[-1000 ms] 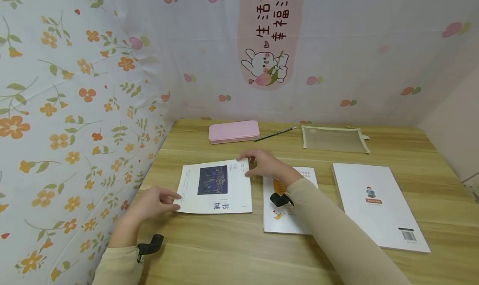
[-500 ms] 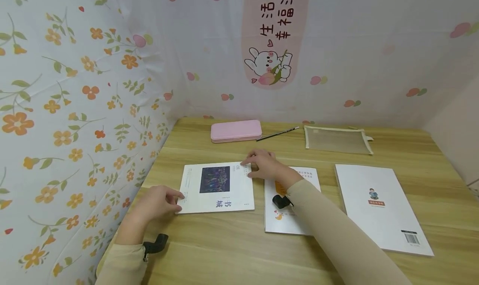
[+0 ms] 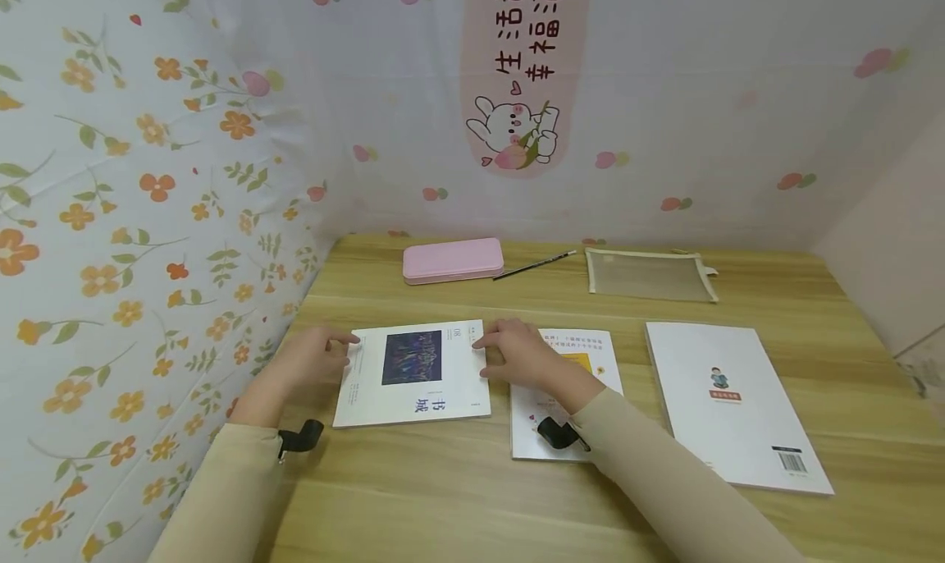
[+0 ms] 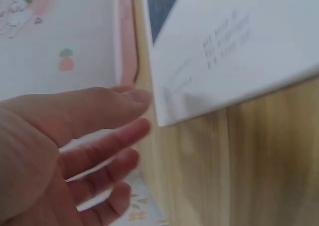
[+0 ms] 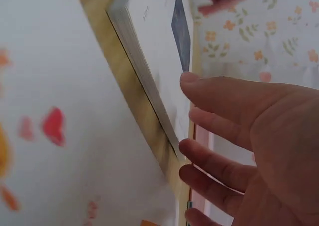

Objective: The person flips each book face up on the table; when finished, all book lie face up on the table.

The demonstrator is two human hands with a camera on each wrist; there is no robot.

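A white book (image 3: 413,374) with a dark square picture on its cover lies flat on the table, left of the middle. My left hand (image 3: 310,364) is at its left edge, and in the left wrist view its loosely spread fingertips (image 4: 137,97) stand just off the cover's corner, holding nothing. At the book's upper right edge is my right hand (image 3: 520,354), fingers relaxed and parted; the right wrist view shows the thumb (image 5: 214,91) overlapping the cover without a grip. Partly under the right forearm lies a second white book (image 3: 531,432) with orange and yellow art.
Farther right lies a larger white book (image 3: 738,432), its barcode at the lower corner. Along the back are a pink pencil case (image 3: 453,259), a dark pencil (image 3: 533,265) and a beige mesh pouch (image 3: 650,276). Patterned cloth walls (image 3: 399,112) border the table's left and back.
The book, its cover bowed a second ago, has settled flat. The left hand has left its lower left corner and moved up along the edge; the right hand's fingers have loosened from the upper corner.
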